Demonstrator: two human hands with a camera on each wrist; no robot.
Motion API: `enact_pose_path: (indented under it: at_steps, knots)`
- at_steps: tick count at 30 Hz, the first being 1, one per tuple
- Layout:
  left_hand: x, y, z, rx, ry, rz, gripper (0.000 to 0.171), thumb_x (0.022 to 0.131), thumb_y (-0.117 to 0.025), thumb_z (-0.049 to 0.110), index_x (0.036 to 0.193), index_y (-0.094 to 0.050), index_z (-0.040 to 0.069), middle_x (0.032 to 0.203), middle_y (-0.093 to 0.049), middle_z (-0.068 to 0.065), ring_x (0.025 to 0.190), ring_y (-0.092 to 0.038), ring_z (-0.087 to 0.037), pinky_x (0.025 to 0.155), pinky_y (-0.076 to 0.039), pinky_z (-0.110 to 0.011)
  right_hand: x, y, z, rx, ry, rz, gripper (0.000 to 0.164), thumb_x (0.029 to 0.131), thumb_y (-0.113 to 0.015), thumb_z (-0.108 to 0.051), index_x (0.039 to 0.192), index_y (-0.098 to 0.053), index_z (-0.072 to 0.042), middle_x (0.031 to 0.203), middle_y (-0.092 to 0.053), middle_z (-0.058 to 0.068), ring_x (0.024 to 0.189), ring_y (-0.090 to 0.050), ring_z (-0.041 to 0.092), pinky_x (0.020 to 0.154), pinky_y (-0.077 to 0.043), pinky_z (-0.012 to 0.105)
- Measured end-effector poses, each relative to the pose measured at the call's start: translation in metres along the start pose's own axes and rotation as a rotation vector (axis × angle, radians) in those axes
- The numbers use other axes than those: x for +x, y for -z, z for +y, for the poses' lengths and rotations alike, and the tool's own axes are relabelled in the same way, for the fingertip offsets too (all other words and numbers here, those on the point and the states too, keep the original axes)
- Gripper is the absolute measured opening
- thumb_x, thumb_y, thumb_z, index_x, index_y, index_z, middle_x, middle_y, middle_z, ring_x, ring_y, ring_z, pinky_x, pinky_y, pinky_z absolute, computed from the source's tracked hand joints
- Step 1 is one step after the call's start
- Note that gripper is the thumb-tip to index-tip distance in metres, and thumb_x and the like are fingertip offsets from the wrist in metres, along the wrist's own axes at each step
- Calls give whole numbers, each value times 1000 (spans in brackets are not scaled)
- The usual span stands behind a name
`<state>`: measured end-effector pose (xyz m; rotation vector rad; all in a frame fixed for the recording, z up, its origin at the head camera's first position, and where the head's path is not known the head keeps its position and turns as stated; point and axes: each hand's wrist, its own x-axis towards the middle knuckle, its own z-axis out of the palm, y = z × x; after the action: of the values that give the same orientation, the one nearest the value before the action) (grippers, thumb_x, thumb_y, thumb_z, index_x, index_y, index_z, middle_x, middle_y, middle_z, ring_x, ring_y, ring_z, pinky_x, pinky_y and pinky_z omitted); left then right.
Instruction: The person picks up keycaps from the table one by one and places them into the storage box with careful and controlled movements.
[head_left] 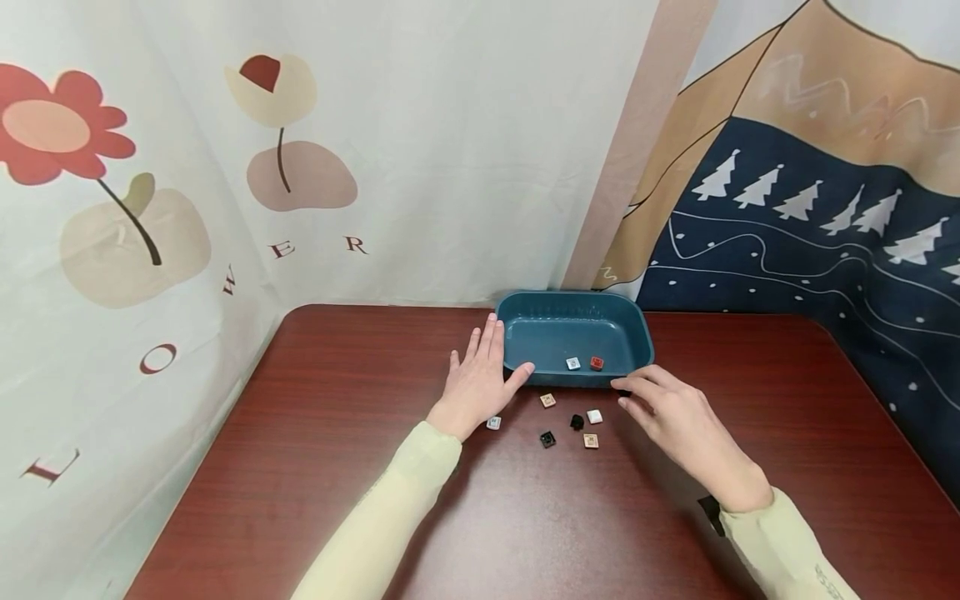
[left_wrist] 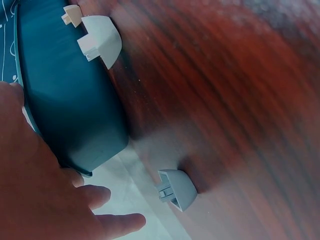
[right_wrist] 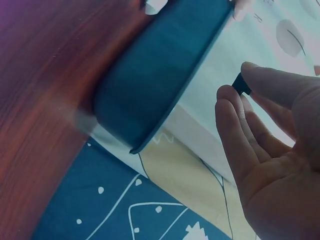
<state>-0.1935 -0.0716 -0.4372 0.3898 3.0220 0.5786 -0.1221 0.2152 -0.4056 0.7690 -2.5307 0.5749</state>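
Note:
A blue rectangular tray (head_left: pixel 551 337) stands at the far side of the table, with a white keycap (head_left: pixel 573 364) and a red keycap (head_left: pixel 597 363) inside. My left hand (head_left: pixel 480 383) lies along the tray's left end, its fingers straight and its thumb over the front rim. Just outside the front right corner, my right hand (head_left: pixel 671 412) pinches a small black keycap (right_wrist: pixel 241 84) between thumb and fingertips at rim height. In front of the tray lie several loose keycaps, among them a beige one (head_left: pixel 547 401), a black one (head_left: pixel 547 438) and a grey one (left_wrist: pixel 182 190) by my left wrist.
Red-brown wooden table (head_left: pixel 360 392) carries everything. A white printed curtain (head_left: pixel 450 167) hangs behind and left of it, and a dark blue cloth with trees (head_left: pixel 787 242) hangs at the right. The tray's back edge stands close to the curtain.

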Motion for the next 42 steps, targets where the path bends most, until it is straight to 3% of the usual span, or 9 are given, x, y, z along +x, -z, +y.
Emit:
enact_pose_path:
  at_steps: [18, 26, 33, 42]
  knots:
    - [-1, 0, 0, 7, 0, -2, 92, 103, -40, 68, 167, -13, 9, 174, -1, -2, 159, -13, -32, 119, -20, -67, 18, 0, 0, 54, -106, 47, 32, 83, -85, 0, 114, -78, -4, 105, -71, 8, 90, -69, 24, 76, -61, 46]
    - [-1, 0, -1, -2, 1, 1, 90, 103, -43, 66, 167, -13, 9, 174, -1, -2, 159, -13, -32, 119, -20, -67, 33, -7, 7, 63, -129, 72, 28, 87, -82, -5, 115, -78, -4, 108, -71, 9, 94, -69, 23, 76, -59, 43]
    - [-2, 2, 0, 4, 0, -6, 92, 103, -39, 69, 167, -12, 9, 174, 0, -2, 159, -13, -32, 119, -20, -67, 51, -19, 17, 82, -184, 48, 28, 89, -81, -4, 117, -77, -2, 107, -71, 12, 88, -68, 25, 75, -58, 44]
    - [0, 1, -1, 7, -6, -5, 93, 103, -39, 70, 167, -12, 9, 174, -3, -4, 158, -13, -33, 119, -20, -67, 66, -38, 26, 84, -234, -31, 27, 94, -77, -8, 120, -76, -1, 111, -71, 16, 94, -67, 29, 80, -59, 47]
